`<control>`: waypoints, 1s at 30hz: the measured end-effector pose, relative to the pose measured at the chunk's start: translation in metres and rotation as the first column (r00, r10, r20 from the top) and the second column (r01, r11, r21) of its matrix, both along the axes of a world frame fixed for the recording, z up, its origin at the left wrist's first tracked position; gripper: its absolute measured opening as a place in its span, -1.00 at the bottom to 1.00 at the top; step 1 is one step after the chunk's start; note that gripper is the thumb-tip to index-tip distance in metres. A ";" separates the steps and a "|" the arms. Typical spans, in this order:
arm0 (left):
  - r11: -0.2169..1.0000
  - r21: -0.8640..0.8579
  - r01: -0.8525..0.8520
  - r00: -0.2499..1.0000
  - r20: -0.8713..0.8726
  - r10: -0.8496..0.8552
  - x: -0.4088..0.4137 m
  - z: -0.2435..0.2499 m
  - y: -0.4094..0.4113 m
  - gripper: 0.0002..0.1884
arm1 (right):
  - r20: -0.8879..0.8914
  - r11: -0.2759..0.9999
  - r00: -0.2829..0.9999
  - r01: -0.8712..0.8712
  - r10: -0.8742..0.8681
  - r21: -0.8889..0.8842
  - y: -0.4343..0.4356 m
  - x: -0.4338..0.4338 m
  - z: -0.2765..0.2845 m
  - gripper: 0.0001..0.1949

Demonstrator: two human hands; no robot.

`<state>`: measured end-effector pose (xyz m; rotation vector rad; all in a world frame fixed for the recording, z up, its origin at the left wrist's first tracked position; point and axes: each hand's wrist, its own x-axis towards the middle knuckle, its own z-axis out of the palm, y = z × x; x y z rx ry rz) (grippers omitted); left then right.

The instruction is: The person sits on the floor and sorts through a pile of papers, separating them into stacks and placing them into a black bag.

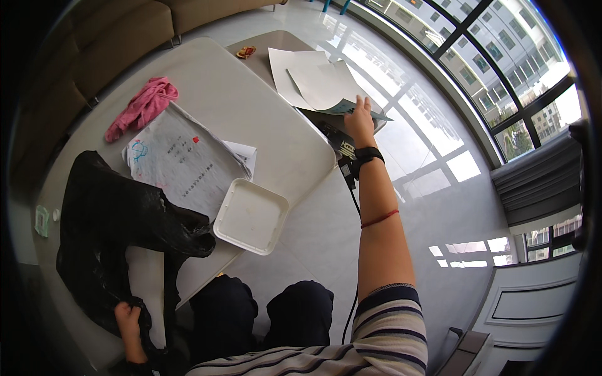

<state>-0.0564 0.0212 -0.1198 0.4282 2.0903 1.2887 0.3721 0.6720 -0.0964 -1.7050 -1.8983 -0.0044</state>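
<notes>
My left hand [128, 317], low at the left, grips the edge of a black plastic bag [101, 211] that lies spread over the table [221, 89]. My right arm reaches far out, and my right hand [360, 121] holds the near edge of a paper sheet [324, 87]. That edge curls up and shows a printed, bluish underside. Another white sheet [282, 70] lies under it on the brown side surface. Between my hands are a shallow white plastic tray [251, 216] at the table edge and a stack of marked papers [181, 155] beside the bag.
A pink cloth [143, 108] lies beyond the papers. Some reddish food scraps [246, 52] sit on the brown surface [282, 40]. At the far left are a small green packet [42, 221] and a white cap [56, 215]. A black device [339, 141] with a cable is below my right hand.
</notes>
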 end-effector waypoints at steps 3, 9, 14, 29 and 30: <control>0.998 -0.049 0.032 0.999 0.007 -0.032 -0.012 -0.007 -0.005 -0.76 | 0.073 0.971 0.993 -0.069 0.088 -0.231 0.015 0.006 -0.008 -0.66; 0.991 -0.133 0.009 0.999 -0.032 -0.013 -0.011 -0.009 -0.004 -0.76 | -0.019 0.990 0.992 -0.129 0.128 -0.060 0.007 0.012 -0.001 -0.79; 0.992 -0.020 0.121 0.992 -0.033 -0.122 -0.003 0.008 0.017 -0.90 | -0.215 0.984 0.962 -0.175 0.166 -0.022 -0.013 0.046 0.027 -0.75; 0.919 0.252 0.303 0.945 -0.207 -0.254 -0.007 -0.018 0.028 -0.85 | -0.736 0.964 0.649 -0.264 0.192 0.019 -0.208 0.108 0.153 -0.78; 0.906 0.272 0.324 0.938 -0.221 -0.269 -0.002 -0.013 0.033 -0.85 | -0.753 0.959 0.620 -0.280 0.219 0.047 -0.224 0.111 0.157 -0.77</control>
